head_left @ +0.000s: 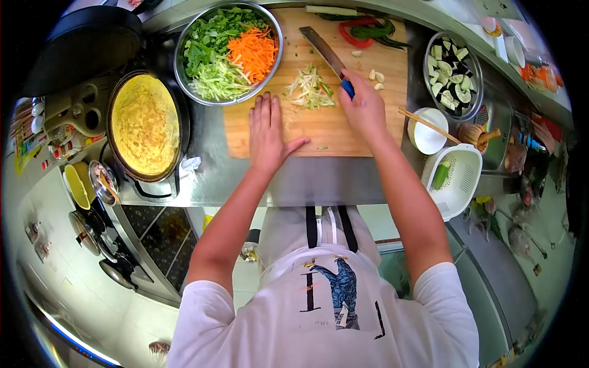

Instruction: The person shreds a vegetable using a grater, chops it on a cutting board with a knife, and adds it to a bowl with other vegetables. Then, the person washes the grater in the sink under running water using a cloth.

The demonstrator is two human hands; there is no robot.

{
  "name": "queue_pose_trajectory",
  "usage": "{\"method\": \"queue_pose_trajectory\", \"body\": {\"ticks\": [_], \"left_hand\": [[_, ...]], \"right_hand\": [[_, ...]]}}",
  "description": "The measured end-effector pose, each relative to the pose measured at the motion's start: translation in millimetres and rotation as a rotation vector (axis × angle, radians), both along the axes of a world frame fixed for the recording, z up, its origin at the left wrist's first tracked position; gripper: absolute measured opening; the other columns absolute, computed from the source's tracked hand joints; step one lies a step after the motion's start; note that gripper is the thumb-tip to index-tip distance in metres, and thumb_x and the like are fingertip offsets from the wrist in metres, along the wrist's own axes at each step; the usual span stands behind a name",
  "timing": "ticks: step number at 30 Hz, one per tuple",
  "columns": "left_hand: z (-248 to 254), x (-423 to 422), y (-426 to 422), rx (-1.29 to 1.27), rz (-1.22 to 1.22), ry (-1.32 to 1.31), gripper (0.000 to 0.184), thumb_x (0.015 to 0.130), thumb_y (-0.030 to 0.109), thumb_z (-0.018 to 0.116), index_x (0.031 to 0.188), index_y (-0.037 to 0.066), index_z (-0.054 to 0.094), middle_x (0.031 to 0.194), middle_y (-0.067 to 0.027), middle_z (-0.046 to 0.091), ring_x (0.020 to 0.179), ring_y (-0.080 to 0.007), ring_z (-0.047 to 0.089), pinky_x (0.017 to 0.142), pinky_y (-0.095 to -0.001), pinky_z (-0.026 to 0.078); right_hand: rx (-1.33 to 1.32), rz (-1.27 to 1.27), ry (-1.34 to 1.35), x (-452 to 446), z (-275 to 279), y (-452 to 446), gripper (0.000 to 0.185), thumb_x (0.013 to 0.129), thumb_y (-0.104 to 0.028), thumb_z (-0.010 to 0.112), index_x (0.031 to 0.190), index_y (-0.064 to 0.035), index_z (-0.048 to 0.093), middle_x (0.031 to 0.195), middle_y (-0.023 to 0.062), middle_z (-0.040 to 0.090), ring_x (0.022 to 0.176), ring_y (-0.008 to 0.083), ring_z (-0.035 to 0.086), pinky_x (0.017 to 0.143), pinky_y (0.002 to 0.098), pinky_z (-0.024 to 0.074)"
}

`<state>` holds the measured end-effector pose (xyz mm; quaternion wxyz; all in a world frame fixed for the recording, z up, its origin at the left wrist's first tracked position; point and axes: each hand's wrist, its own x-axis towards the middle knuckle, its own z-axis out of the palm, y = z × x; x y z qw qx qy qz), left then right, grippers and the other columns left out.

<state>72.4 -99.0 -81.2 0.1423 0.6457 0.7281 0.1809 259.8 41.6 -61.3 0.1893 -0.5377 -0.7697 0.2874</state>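
My right hand grips knife by handle, safest hold; blade likely stiff. Left hand spread on board.

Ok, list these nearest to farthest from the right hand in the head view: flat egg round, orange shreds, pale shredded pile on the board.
1. Pale shredded pile, left of the right hand.
2. Orange shreds, farther left, in the metal bowl.
3. Flat egg round, farther left still.
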Motion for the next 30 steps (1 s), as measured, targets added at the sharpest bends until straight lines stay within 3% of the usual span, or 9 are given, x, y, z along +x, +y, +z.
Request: {"method": "queue_pose_trajectory", "body": {"ticks": [3,7,10,12,13,18,20,23,30], "left_hand": [[-2.2,-1.1,7.4,0.004,-0.001,0.001,0.11,0.068,0.055,0.078,0.144,-0.007,0.028,0.148,-0.0287,0.031,0.138,-0.0452,0.03,0.112,-0.0556,0.025],[-3.4,-2.8,26.4,0.049,-0.012,-0.02,0.11,0.067,0.057,0.077,0.145,-0.004,0.03,0.147,-0.0263,0.034,0.137,-0.0433,0.031,0.113,-0.052,0.027],[-4.0,-1.2,56.2,-0.015,0.02,-0.032,0.107,0.068,0.058,0.075,0.144,-0.004,0.032,0.145,-0.0267,0.037,0.136,-0.0425,0.034,0.112,-0.0488,0.03],[-8.2,2.0,76.0,-0.007,0.018,-0.033,0.105,0.069,0.058,0.075,0.143,-0.004,0.034,0.145,-0.0259,0.038,0.135,-0.0413,0.036,0.111,-0.047,0.032],[-13.1,3.9,85.6,0.041,-0.028,-0.069,0.104,0.069,0.057,0.075,0.142,-0.004,0.034,0.145,-0.0255,0.038,0.136,-0.0408,0.036,0.112,-0.0474,0.031],[-12.3,12.3,76.3,0.075,-0.36,-0.229,0.094,0.075,0.05,0.074,0.141,-0.005,0.035,0.146,-0.0243,0.039,0.138,-0.0405,0.033,0.114,-0.0481,0.028],[-9.4,14.2,69.6,0.065,-0.246,-0.328,0.084,0.081,0.036,0.073,0.142,-0.006,0.034,0.145,-0.0259,0.039,0.138,-0.042,0.032,0.116,-0.0489,0.024],[-16.7,24.6,72.5,0.171,-0.004,-0.275,0.079,0.083,0.032,0.07,0.142,-0.006,0.034,0.146,-0.0269,0.038,0.139,-0.0427,0.031,0.116,-0.0495,0.022],[-15.9,46.5,84.2,0.186,0.022,-0.265,0.073,0.087,0.031,0.065,0.142,-0.006,0.034,0.147,-0.0267,0.035,0.14,-0.0426,0.03,0.116,-0.0503,0.021]], "right_hand": [[-0.129,0.106,-0.028,9.3,4.9,1.0,0.037,0.085,-0.011,0.063,0.122,-0.0076,0.06,0.106,0.0158,0.066,0.092,0.0352,0.063,0.081,0.0371,0.051],[-0.127,0.317,-0.021,41.3,6.7,-30.6,0.037,0.085,-0.008,0.063,0.121,-0.0071,0.06,0.101,0.0134,0.067,0.089,0.0335,0.063,0.081,0.0376,0.0509],[-0.064,0.226,0.228,55.9,6.8,-57.9,0.032,0.089,-0.01,0.062,0.12,-0.0052,0.059,0.087,0.009,0.065,0.073,0.0241,0.063,0.066,0.0338,0.0511],[-0.712,-0.388,0.416,63.6,5.5,-74.2,0.026,0.094,-0.012,0.058,0.118,-0.0024,0.059,0.072,0.0021,0.057,0.063,0.0121,0.057,0.056,0.0265,0.046],[-0.741,-0.393,0.478,64.4,7.1,-77.1,0.02,0.098,-0.02,0.055,0.109,-0.0031,0.057,0.07,-0.0005,0.053,0.055,0.0061,0.052,0.047,0.0214,0.0414],[-0.848,-0.522,0.491,63.9,-6.9,-110.0,0.022,0.101,-0.026,0.052,0.096,-0.0049,0.048,0.069,0.0017,0.052,0.051,0.0085,0.052,0.046,0.0236,0.0442],[-0.858,-0.507,0.491,54.9,-11.7,-116.8,0.021,0.101,-0.026,0.051,0.099,-0.0049,0.049,0.069,0.0027,0.053,0.05,0.0088,0.052,0.046,0.0243,0.0447],[-0.844,-0.482,0.407,28.7,-9.0,-112.7,0.022,0.099,-0.025,0.053,0.099,-0.0032,0.048,0.067,0.0036,0.053,0.048,0.0111,0.053,0.044,0.0271,0.0451],[-0.74,-0.322,0.264,-13.3,-25.6,-114.3,0.014,0.098,-0.015,0.052,0.099,-0.0031,0.044,0.065,0.0051,0.053,0.047,0.0116,0.054,0.041,0.0287,0.0456]]}}
